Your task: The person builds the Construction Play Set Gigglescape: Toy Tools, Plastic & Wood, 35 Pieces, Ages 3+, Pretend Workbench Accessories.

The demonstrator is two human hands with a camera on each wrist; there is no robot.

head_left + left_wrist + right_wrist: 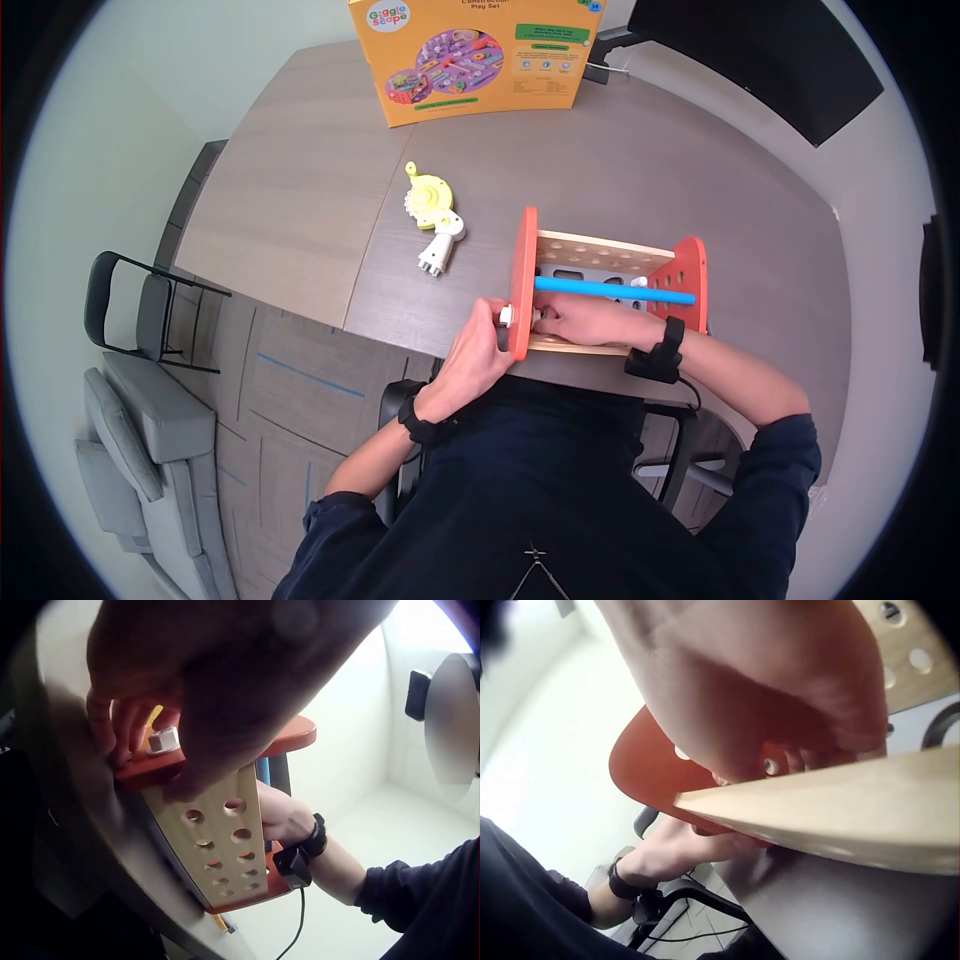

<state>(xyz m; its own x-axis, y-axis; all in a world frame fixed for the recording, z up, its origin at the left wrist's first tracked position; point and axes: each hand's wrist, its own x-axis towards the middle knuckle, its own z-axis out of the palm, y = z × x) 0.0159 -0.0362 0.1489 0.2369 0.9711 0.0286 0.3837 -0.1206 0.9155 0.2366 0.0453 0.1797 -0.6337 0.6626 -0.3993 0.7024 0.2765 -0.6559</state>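
A toy workbench with red end panels and perforated wooden boards stands at the table's front edge. My left hand grips the left panel's near edge, thumb on one side and fingers on its outer face, beside a white hex-headed bolt set in that panel. Inside the frame, my right hand reaches under the blue rod to the panel's inner face. Its curled fingers pinch around a small round end piece, partly hidden by the hand.
Left of the workbench lies a yellow and white toy piece. An orange printed box stands at the table's back, with a black monitor to its right. A small white piece shows inside the workbench near its right end.
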